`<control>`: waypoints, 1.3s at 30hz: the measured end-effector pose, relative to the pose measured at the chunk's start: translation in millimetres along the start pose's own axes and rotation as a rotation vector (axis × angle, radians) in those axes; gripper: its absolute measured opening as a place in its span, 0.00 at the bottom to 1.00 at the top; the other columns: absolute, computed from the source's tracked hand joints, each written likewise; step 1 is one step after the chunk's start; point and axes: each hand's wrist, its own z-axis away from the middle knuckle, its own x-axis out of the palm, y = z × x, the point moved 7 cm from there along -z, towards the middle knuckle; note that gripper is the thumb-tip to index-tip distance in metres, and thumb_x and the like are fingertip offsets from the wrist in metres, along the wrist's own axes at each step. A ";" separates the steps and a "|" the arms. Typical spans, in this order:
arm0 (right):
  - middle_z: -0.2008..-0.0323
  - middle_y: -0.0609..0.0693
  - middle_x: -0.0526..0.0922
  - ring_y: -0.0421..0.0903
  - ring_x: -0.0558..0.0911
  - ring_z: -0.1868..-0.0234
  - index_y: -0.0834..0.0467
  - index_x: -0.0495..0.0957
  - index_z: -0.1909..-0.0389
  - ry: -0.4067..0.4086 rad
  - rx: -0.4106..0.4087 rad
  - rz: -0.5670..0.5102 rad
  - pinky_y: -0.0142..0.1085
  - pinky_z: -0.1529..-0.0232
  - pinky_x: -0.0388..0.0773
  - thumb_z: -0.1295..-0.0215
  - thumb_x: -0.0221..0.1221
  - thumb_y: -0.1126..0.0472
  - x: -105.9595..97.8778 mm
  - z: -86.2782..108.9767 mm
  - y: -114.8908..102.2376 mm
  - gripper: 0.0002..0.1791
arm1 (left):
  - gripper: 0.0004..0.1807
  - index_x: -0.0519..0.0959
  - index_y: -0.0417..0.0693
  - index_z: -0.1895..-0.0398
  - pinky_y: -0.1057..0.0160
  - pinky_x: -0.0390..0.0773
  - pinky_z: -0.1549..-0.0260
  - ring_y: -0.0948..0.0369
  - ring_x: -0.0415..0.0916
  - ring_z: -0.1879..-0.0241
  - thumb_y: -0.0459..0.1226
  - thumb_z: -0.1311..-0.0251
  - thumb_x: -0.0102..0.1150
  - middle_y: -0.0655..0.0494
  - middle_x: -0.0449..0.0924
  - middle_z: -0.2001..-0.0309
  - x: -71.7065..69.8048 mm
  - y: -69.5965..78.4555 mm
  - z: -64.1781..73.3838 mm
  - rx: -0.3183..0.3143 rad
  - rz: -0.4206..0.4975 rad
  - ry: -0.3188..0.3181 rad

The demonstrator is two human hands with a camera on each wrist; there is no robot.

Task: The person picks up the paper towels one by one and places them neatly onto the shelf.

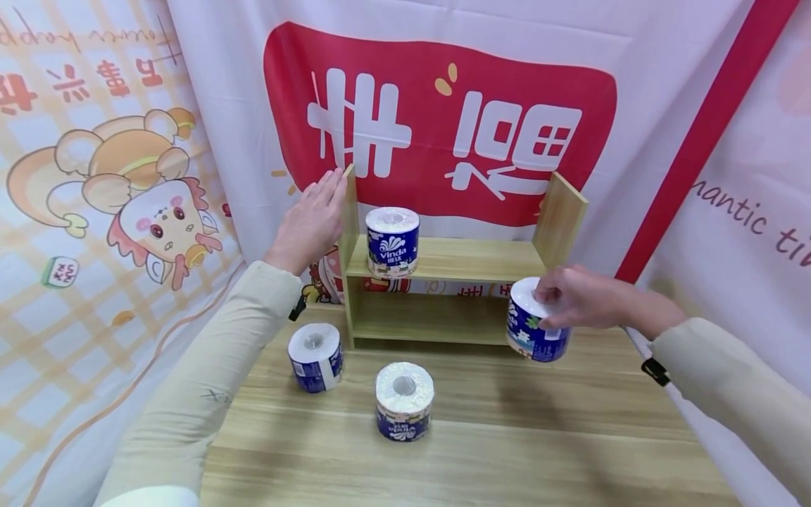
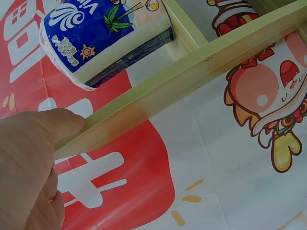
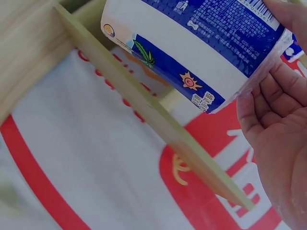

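My left hand [image 1: 310, 225] is at the top of the left side panel [image 1: 350, 232] of a small wooden shelf; the left wrist view shows its thumb [image 2: 67, 122] against the panel's edge. With thumb and fingers, my right hand [image 1: 586, 299] holds a wrapped toilet roll [image 1: 529, 327] by its top, in front of the shelf's right end. Another toilet roll [image 1: 392, 243] stands upright at the left of the upper board [image 1: 475, 257]. Two more stand on the table, one toilet roll [image 1: 317, 359] left of the shelf and one toilet roll [image 1: 404, 405] in front.
The shelf's lower board [image 1: 437, 317] sits just above the wooden table [image 1: 481, 458]. Its right side panel [image 1: 560, 215] rises beside the held roll. Printed cloth [image 1: 481, 28] hangs close behind the shelf, with more cloth at both sides.
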 end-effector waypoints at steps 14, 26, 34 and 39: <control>0.53 0.50 0.87 0.48 0.84 0.52 0.55 0.84 0.53 0.102 0.000 0.093 0.49 0.48 0.91 0.43 0.79 0.57 -56.9 -20.9 -30.8 0.19 | 0.45 0.48 0.37 0.15 0.48 0.57 0.18 0.44 0.46 0.14 0.36 0.27 0.61 0.40 0.49 0.14 -0.3 -0.1 -0.1 0.009 -0.009 0.005; 0.46 0.55 0.87 0.54 0.85 0.44 0.57 0.85 0.45 0.163 0.031 0.139 0.55 0.44 0.88 0.42 0.78 0.58 -80.8 -40.0 -40.9 0.24 | 0.47 0.47 0.38 0.14 0.48 0.56 0.18 0.45 0.46 0.14 0.36 0.28 0.62 0.42 0.48 0.14 -0.2 -1.1 -0.3 0.002 0.005 -0.001; 0.44 0.59 0.86 0.57 0.83 0.42 0.60 0.84 0.41 0.177 0.059 0.158 0.57 0.42 0.87 0.39 0.76 0.58 -88.0 -53.9 -37.2 0.26 | 0.46 0.46 0.38 0.14 0.49 0.55 0.17 0.46 0.45 0.14 0.37 0.26 0.60 0.42 0.46 0.13 0.5 -0.8 -0.4 0.004 0.001 -0.020; 0.41 0.62 0.83 0.59 0.80 0.39 0.62 0.82 0.39 0.168 0.088 0.158 0.58 0.42 0.87 0.37 0.74 0.58 -87.4 -61.3 -29.9 0.27 | 0.47 0.46 0.39 0.14 0.48 0.56 0.17 0.45 0.45 0.14 0.36 0.28 0.62 0.42 0.48 0.14 0.7 -1.6 -0.4 0.004 0.002 -0.013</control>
